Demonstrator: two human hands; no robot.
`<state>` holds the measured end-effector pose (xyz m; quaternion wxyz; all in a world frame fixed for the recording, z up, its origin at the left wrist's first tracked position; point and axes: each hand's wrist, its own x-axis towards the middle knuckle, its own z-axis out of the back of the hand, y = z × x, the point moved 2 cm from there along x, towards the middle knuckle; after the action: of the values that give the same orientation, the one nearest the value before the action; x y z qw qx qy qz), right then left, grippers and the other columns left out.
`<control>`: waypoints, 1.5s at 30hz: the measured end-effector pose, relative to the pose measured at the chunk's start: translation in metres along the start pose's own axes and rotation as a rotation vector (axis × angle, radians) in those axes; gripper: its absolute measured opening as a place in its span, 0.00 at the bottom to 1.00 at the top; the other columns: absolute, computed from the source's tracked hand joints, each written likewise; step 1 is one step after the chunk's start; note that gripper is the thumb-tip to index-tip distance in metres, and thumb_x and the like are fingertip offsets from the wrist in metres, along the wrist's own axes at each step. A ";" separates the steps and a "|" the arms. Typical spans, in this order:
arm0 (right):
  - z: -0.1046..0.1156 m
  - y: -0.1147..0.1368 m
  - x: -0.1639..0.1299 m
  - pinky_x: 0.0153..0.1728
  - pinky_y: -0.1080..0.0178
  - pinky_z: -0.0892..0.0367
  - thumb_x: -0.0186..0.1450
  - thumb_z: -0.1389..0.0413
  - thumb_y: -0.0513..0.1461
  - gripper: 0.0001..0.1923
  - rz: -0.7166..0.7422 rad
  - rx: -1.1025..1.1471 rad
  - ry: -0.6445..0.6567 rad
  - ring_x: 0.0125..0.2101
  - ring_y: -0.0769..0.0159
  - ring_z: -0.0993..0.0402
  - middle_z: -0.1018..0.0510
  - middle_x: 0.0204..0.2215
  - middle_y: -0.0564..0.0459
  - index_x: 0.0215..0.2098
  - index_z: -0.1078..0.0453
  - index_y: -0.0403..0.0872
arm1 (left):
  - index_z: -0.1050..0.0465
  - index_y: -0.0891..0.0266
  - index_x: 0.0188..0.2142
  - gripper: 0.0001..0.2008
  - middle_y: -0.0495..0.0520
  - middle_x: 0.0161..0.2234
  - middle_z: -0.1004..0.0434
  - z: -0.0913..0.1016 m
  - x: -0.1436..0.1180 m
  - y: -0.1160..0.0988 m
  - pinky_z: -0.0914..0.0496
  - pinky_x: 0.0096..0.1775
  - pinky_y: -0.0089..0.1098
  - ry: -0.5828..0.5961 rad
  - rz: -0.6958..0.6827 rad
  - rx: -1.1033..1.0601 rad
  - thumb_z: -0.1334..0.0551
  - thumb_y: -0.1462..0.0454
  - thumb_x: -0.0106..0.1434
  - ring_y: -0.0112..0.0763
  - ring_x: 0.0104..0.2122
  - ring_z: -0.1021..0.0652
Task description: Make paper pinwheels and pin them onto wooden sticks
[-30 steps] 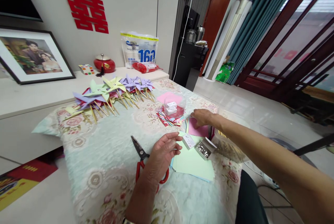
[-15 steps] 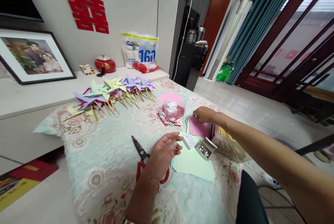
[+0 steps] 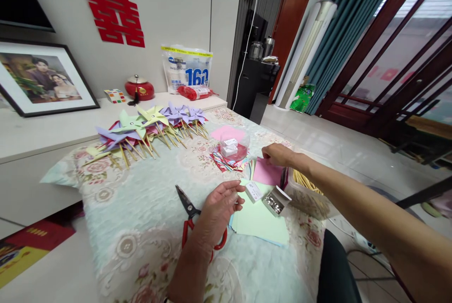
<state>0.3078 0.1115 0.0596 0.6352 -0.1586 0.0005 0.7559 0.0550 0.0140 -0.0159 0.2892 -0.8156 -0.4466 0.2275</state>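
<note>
Resting on the floral worktop [image 3: 141, 227], red-handled scissors [image 3: 189, 220] are half covered by the left hand [image 3: 219, 206], fingers loosely curled and empty; a cut could come from the blades. Beside it, the open pin box [image 3: 274, 201] could be tipped. At right, pink paper [image 3: 267, 172] is pinched by the right hand [image 3: 278, 155]. Pinwheels [image 3: 148, 124] lie behind.

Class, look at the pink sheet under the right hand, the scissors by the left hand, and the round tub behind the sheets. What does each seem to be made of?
Pink sheet: thin matte paper, flat with crisp edges. Scissors: dark metal blades, apparently; glossy red handles, probably plastic. Round tub: clear plastic, likely; small white boxes show through its wall.
</note>
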 end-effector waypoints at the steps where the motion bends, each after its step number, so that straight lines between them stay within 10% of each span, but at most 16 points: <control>1: 0.000 0.000 0.000 0.28 0.66 0.43 0.57 0.39 0.37 0.11 0.002 0.003 -0.002 0.34 0.60 0.24 0.17 0.35 0.49 0.39 0.23 0.48 | 0.23 0.65 0.43 0.20 0.58 0.41 0.21 0.000 0.000 0.000 0.31 0.34 0.30 -0.001 0.000 0.001 0.26 0.62 0.51 0.28 0.31 0.23; 16: 0.022 -0.008 -0.011 0.26 0.67 0.40 0.52 0.40 0.38 0.10 0.048 0.233 0.058 0.27 0.64 0.28 0.20 0.27 0.52 0.32 0.22 0.43 | 0.22 0.65 0.42 0.20 0.58 0.41 0.21 0.000 0.000 0.000 0.31 0.35 0.30 -0.027 0.006 0.006 0.25 0.61 0.50 0.29 0.31 0.23; 28: 0.068 0.024 -0.058 0.29 0.66 0.37 0.58 0.44 0.37 0.12 0.142 0.679 -0.286 0.29 0.65 0.29 0.23 0.28 0.53 0.39 0.25 0.44 | 0.22 0.68 0.42 0.21 0.63 0.39 0.19 -0.007 -0.003 0.000 0.29 0.38 0.33 0.012 0.062 0.066 0.25 0.61 0.50 0.34 0.34 0.21; 39: 0.007 0.110 -0.067 0.27 0.65 0.37 0.55 0.38 0.41 0.15 -0.001 1.585 -0.535 0.26 0.67 0.30 0.25 0.26 0.56 0.41 0.27 0.46 | 0.59 0.57 0.69 0.58 0.60 0.45 0.19 -0.008 0.003 0.000 0.29 0.50 0.39 -0.218 -0.343 0.073 0.24 0.64 0.47 0.41 0.46 0.20; 45: -0.011 0.115 -0.069 0.25 0.65 0.39 0.53 0.35 0.43 0.22 -0.061 1.694 -0.520 0.24 0.68 0.31 0.25 0.25 0.58 0.45 0.28 0.46 | 0.63 0.51 0.70 0.57 0.57 0.43 0.19 -0.010 0.000 -0.007 0.27 0.47 0.38 -0.235 -0.432 0.183 0.27 0.67 0.50 0.39 0.43 0.18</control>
<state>0.2093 0.0207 0.0427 0.5391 0.5416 0.4115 0.4967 0.0572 0.0145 -0.0041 0.3499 -0.6397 -0.6186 0.2928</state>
